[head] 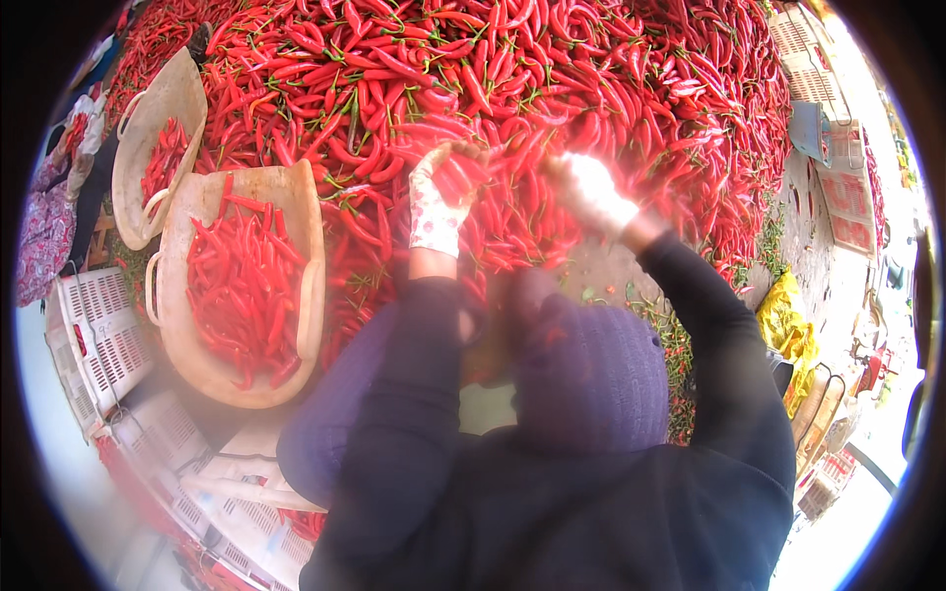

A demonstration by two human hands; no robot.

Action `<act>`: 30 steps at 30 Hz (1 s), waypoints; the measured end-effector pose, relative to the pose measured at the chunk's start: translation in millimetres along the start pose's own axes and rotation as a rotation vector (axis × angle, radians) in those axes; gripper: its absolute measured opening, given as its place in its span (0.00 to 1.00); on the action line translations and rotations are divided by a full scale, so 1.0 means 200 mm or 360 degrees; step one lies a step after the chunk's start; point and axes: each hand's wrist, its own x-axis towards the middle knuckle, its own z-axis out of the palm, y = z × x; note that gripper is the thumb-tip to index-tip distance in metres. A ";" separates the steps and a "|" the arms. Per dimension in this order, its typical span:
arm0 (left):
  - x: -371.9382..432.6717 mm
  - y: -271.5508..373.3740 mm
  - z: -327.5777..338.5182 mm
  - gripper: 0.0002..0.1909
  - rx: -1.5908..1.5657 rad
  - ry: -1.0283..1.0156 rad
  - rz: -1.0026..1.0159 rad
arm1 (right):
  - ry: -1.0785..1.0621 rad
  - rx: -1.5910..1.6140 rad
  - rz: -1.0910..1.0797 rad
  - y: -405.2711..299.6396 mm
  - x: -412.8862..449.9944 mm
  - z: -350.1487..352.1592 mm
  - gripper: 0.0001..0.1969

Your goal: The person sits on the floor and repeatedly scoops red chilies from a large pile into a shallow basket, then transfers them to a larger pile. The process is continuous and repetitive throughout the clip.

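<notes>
A large heap of red chili peppers (473, 66), many with green stems, spreads before me. My left hand (440, 199), in a white patterned glove, is curled around several red chili peppers (457, 176) over the near part of the heap. To its right, my right hand (591, 192), gloved in white, is over the heap too; motion blur and glare hide its fingertips and whatever they may hold. At my left lies a tan plastic basket (168, 295) with handles, partly filled with red chilies (247, 288) that show few green stems.
Another handled basket (122, 185) with chilies leans at the far left, near a person's gloved hand (89, 125). White crates (111, 340) stand along the left. On the right are a blue-grey container (809, 131), stacked crates (846, 192) and a yellow plastic bag (787, 318). Green stems litter the ground.
</notes>
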 end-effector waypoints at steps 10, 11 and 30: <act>-0.03 0.10 0.04 0.12 0.0052 0.0358 0.0066 | -0.0225 0.1173 0.0808 0.04 0.56 0.16 0.07; -0.01 0.08 0.04 0.14 0.0035 0.0385 0.0047 | -0.0196 0.1000 0.0570 0.06 0.54 0.11 0.06; 0.03 0.05 0.06 0.08 0.0995 0.0560 0.0231 | -0.0236 0.0184 -0.0649 -0.22 0.31 0.01 0.04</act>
